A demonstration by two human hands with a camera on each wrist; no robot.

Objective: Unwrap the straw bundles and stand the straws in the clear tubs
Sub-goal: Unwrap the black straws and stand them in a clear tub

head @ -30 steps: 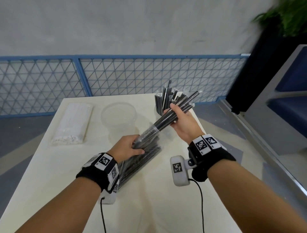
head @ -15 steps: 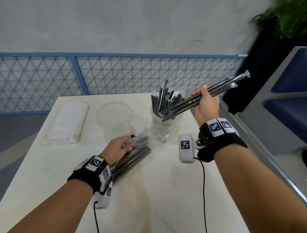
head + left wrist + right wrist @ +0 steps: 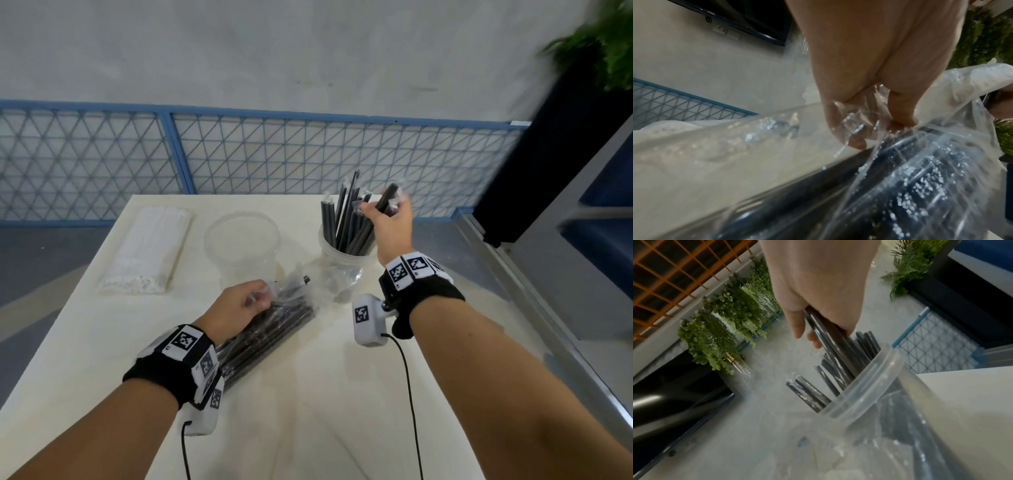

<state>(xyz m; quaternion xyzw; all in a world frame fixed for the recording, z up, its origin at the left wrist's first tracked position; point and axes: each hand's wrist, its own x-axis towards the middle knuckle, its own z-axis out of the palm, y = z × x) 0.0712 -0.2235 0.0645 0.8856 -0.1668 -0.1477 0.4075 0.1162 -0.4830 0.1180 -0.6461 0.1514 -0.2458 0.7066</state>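
Up at the far right of the counter (image 3: pixel 308 394), the right hand (image 3: pixel 388 222) grips a small handful of black straws (image 3: pixel 387 202), fingers curled round their upper part; the lower ends of these straws reach down into the right clear tub (image 3: pixel 342 263). The right wrist view shows the same grip from behind: the fingers (image 3: pixel 799 324) wrap the dark straws (image 3: pixel 830 340) just above the tub's rim (image 3: pixel 869 378), and more black straws already stand inside, leaning at different angles. This tub stands near the far right corner of the counter, with crumpled clear wrap (image 3: pixel 329 277) lying against its near side.

Nearer the person, the left hand (image 3: pixel 236 308) rests on the black straw bundle (image 3: pixel 274 329), its fingers curled and pinching the loose clear wrapper at the bundle's open far end. In the left wrist view the fingertips (image 3: pixel 857 142) press into the crinkled plastic (image 3: pixel 900 162) with the dark straws directly beneath. The bundle lies flat on the counter, running diagonally from under the left wrist toward the filled tub.

Between the two hands and farther back, the second clear tub (image 3: pixel 241 240) stands upright with no straws in it, just left of the filled one. A wrapped bundle of white straws (image 3: pixel 150 246) lies flat near the counter's left edge, well apart from both hands.
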